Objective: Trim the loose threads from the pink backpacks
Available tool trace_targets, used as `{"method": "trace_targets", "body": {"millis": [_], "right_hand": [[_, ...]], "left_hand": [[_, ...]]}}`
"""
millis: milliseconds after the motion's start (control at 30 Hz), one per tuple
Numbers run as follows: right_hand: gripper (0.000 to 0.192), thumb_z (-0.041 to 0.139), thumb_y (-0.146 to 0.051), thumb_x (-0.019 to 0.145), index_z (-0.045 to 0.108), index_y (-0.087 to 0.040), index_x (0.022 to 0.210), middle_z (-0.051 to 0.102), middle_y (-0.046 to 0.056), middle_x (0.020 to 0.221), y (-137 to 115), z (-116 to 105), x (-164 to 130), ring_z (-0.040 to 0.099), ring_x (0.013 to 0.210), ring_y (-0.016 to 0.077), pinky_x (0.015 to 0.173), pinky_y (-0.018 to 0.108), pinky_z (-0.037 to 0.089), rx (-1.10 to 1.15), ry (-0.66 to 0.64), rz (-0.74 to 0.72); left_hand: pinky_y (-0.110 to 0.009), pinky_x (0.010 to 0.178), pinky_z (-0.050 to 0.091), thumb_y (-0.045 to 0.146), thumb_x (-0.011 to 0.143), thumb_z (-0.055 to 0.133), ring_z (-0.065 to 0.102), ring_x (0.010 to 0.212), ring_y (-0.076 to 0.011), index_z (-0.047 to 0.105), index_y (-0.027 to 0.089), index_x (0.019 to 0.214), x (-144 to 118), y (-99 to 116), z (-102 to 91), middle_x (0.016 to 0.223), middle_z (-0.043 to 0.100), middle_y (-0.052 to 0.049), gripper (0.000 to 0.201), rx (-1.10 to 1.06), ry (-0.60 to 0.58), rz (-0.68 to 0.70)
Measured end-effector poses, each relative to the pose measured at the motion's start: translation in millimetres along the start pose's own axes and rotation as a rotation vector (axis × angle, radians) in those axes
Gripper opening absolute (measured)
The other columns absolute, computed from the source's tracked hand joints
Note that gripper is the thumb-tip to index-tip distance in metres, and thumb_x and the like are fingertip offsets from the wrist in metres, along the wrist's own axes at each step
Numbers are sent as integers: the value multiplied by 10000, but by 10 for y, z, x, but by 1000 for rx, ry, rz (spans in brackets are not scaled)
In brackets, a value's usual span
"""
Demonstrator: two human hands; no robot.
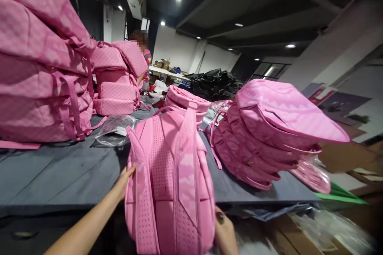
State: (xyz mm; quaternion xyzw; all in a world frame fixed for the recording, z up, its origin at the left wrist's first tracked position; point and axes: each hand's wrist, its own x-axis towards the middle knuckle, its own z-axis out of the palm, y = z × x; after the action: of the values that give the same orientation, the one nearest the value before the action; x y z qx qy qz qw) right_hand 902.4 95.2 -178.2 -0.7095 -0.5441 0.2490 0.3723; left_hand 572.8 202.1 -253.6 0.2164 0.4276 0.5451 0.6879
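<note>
Grey table, pink backpack btwn hands.

A single head-worn camera looks forward and slightly down from the near edge of a dark table. It sits very close to a pink backpack that fills the lower centre. The view tilts, reaching across the table into a dim workshop, its ceiling lights overhead.
</note>
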Motion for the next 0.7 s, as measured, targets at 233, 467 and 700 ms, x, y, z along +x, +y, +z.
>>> {"method": "trace_targets", "body": {"millis": [233, 467, 700], "right_hand": [[266, 438, -210, 860, 701, -198, 818, 746, 97, 782, -134, 414, -92, 730, 785, 264, 639, 302, 495, -699, -340, -52], [340, 428, -67, 846, 636, -171, 1094, 711, 109, 1016, -985, 717, -127, 670, 930, 214, 792, 289, 501, -456, 91, -790], [356, 442, -33, 845, 583, -170, 1142, 658, 71, 937, -835, 1033, -116, 638, 874, 197, 743, 276, 494, -264, -45, -933]], "left_hand": [[-416, 1014, 475, 649, 726, 667, 638, 1104, -316, 608, 148, 1129, -531, 197, -905, 1144, 703, -120, 645, 718, 275, 516], [-409, 994, 512, 603, 696, 665, 662, 1083, -321, 612, 179, 1202, -813, -76, -1168, 1161, 714, -97, 662, 798, 338, 539], [-499, 1066, 469, 579, 701, 662, 595, 1217, -366, 602, 162, 1237, -1167, -182, -1396, 1294, 645, -153, 682, 902, 485, 504]]}}
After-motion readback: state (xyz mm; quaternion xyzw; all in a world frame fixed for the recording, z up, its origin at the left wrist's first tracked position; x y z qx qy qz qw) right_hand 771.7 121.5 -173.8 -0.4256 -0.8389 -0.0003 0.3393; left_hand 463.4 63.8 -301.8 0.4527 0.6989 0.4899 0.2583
